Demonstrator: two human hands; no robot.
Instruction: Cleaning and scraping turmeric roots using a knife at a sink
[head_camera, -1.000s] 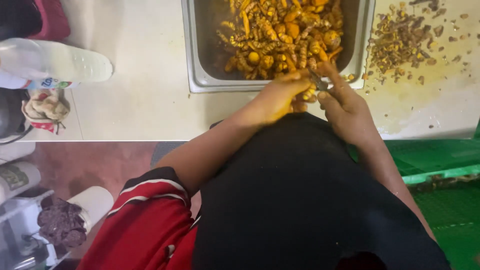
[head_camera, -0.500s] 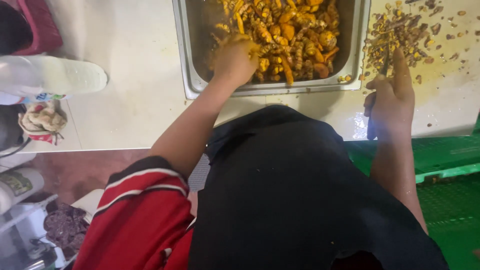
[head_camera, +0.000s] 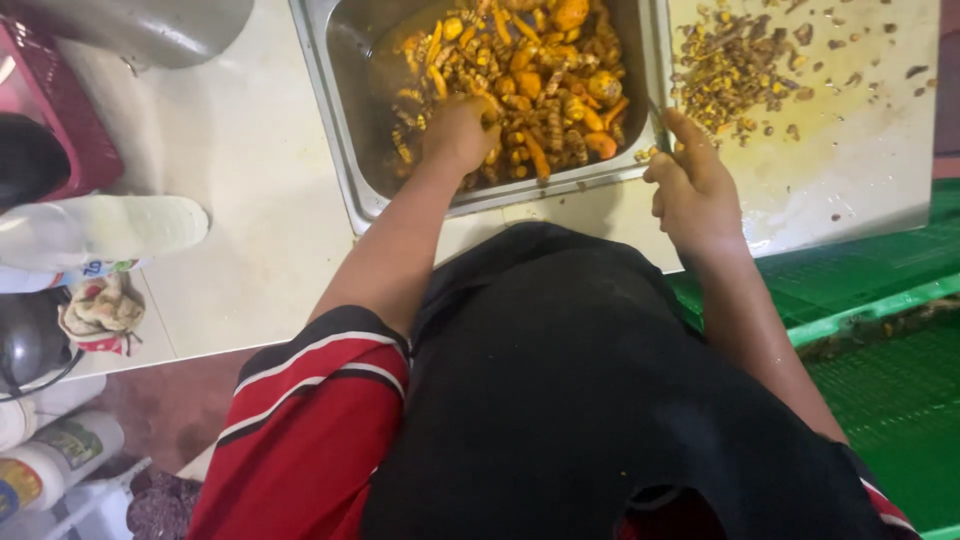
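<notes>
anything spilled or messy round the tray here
Yes. Peelings lie scattered loose on the stained white board right of the metal tray, with a few bits by the tray's rim. The left hand is in the yellow roots; the right hand rests at the board's edge.

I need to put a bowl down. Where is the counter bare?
Bare counter lies between the metal tray and the plastic bottle. Crowded: the cutting board with peel scraps, and the tray around the left hand.

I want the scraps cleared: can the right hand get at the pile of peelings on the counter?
Probably yes: the right hand rests beside the metal tray, with only bare counter before the peelings.
</notes>
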